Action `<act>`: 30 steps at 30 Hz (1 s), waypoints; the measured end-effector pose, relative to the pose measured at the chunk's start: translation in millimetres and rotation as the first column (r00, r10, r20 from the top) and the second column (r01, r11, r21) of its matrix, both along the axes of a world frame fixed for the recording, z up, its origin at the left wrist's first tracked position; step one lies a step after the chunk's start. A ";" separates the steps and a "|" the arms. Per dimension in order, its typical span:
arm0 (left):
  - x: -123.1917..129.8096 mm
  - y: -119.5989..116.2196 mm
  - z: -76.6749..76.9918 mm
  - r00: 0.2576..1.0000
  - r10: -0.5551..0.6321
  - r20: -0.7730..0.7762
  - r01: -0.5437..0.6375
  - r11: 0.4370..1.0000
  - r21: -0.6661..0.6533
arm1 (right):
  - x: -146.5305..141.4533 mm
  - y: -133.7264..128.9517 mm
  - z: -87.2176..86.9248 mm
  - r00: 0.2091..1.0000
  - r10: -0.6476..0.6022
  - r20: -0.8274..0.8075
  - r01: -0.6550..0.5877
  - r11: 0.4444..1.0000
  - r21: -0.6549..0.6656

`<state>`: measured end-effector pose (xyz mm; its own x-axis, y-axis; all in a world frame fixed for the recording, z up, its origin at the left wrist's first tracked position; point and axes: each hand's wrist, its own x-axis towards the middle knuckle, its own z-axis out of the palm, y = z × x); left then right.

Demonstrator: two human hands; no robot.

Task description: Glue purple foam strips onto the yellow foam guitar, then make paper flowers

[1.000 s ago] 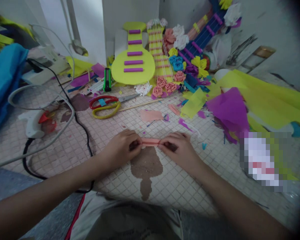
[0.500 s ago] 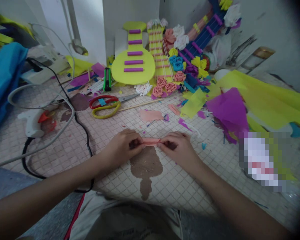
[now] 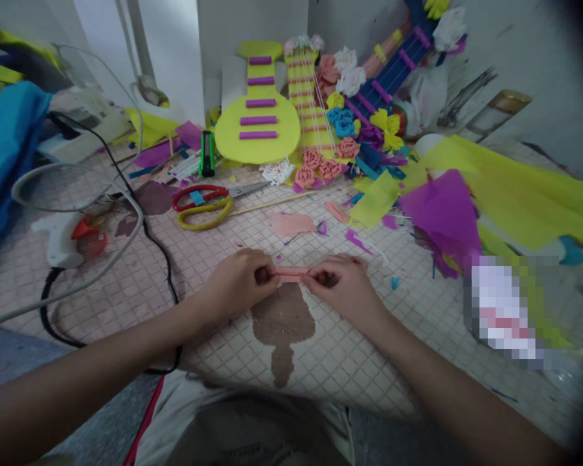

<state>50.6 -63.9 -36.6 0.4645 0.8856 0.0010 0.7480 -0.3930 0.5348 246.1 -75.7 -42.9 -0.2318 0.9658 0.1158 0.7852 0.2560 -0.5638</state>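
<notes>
Head view on my screen shows two bare hands working over a table (image 3: pixel 350 362) with a grid pattern. Each is pinching one end of a single strip of pink paper (image 3: pixel 291 275): the left hand (image 3: pixel 243 279) grasps one end, the right hand (image 3: pixel 346 285) the other. I see the strip stretched level between them, just beyond a brown patch (image 3: pixel 284 317) near the table's front edge. Dark lettering shows on the cloth (image 3: pixel 233 427) over the person's lap, too blurred for me to read.

Counting further out, I get one pair of scissors (image 3: pixel 205 213) with a red and a yellow handle loop, one green cutter (image 3: pixel 206 154) and one glue gun (image 3: pixel 63 241). Behind these stands one yellow paper guitar (image 3: pixel 233 133) bearing five purple bars (image 3: pixel 258 120); four pink paper roses (image 3: pixel 330 169) sit to its right.
</notes>
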 end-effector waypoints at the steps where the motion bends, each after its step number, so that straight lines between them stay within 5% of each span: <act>1: 0.3 0.2 0.4 1.000 0.000 -0.003 0.000 1.000 -0.003 | -0.5 0.1 0.3 1.000 -0.004 0.004 0.004 1.000 0.001; 30: -0.6 2.7 1.1 1.000 -0.001 -0.023 0.001 1.000 0.006 | -2.5 -1.5 2.0 1.000 -0.026 0.014 0.025 1.000 0.002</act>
